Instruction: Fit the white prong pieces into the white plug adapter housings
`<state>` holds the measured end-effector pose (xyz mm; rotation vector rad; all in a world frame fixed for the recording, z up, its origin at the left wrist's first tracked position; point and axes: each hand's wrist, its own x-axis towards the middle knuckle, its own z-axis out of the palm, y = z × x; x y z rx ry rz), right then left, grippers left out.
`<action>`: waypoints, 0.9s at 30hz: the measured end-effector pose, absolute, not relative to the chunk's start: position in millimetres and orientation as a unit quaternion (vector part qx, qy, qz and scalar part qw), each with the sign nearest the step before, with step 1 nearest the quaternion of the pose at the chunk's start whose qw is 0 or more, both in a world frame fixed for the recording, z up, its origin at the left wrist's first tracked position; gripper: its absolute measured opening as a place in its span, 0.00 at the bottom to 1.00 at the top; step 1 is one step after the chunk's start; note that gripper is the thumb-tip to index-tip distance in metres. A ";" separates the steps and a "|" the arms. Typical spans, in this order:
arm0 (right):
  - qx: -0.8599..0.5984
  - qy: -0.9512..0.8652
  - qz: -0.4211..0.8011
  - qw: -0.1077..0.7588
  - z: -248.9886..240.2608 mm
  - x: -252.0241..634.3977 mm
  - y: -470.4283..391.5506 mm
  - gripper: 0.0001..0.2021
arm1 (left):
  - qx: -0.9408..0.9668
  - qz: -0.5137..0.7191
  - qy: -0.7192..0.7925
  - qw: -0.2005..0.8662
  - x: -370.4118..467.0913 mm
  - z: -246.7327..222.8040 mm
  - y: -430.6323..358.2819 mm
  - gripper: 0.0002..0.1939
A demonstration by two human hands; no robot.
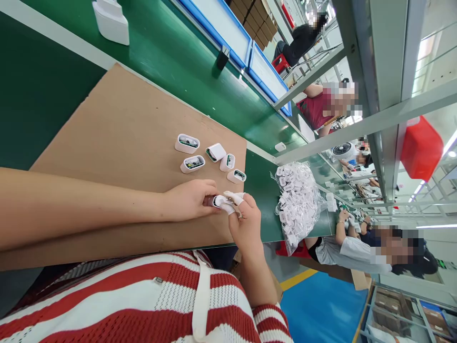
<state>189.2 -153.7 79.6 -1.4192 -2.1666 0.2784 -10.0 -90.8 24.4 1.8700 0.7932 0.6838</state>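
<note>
My left hand [191, 199] and my right hand [246, 224] meet over the near edge of a brown cardboard sheet [117, 138]. Together they pinch a small white charger shell [218, 201]. White finger cots cover my right fingertips. Just beyond the hands, several open white charger shells [187, 143] lie on the cardboard with their circuit parts showing. A clear bag of small white parts [296, 200] lies to the right on the green bench.
The green bench [171, 52] carries a white block [111, 21] at the far left, a small black object [222, 57] and blue trays [228, 28]. Metal shelf rails, a red bin [421, 147] and other seated workers are to the right.
</note>
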 end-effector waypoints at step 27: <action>-0.592 -0.638 0.300 0.390 67.4 238.1 -110.7 0.22 | 0.840 0.230 0.336 0.359 -21.4 41.3 -95.2 0.22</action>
